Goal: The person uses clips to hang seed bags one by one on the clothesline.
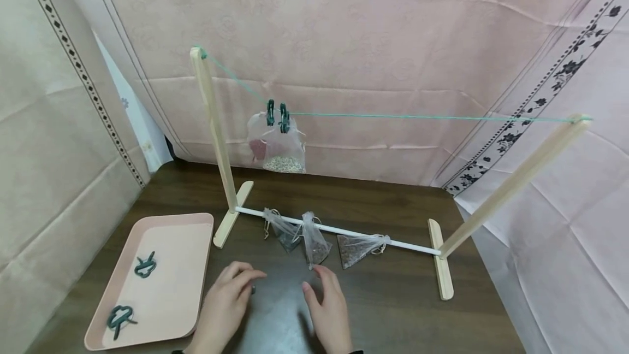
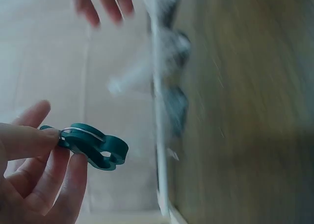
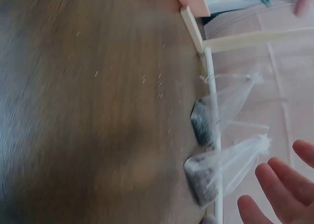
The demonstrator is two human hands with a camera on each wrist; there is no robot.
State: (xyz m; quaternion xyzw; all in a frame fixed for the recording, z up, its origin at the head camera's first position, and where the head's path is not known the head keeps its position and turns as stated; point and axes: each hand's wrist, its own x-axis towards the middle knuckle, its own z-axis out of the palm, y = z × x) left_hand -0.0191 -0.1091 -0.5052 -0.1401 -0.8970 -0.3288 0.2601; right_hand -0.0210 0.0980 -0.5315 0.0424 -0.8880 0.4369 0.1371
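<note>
My left hand (image 1: pixel 223 302) pinches a dark green spring clip (image 2: pixel 95 145) by its handles, seen clearly in the left wrist view. To the right, my right hand (image 1: pixel 328 307) holds nothing, its fingers parted, close in front of the middle sheer drawstring bag (image 1: pixel 316 242). That bag and the left drawstring bag (image 1: pixel 286 234) drape over the white bar (image 1: pixel 408 245), dark contents at their lower ends. A third drawstring bag (image 1: pixel 356 248) lies across the bar further right.
A green line (image 1: pixel 393 116) runs between two wooden posts (image 1: pixel 212 124); two green clips (image 1: pixel 284 119) on it hold sheer bags (image 1: pixel 285 164), one with pale grains, one reddish. At left, a pink tray (image 1: pixel 172 288) carries two more green clips (image 1: pixel 146 265).
</note>
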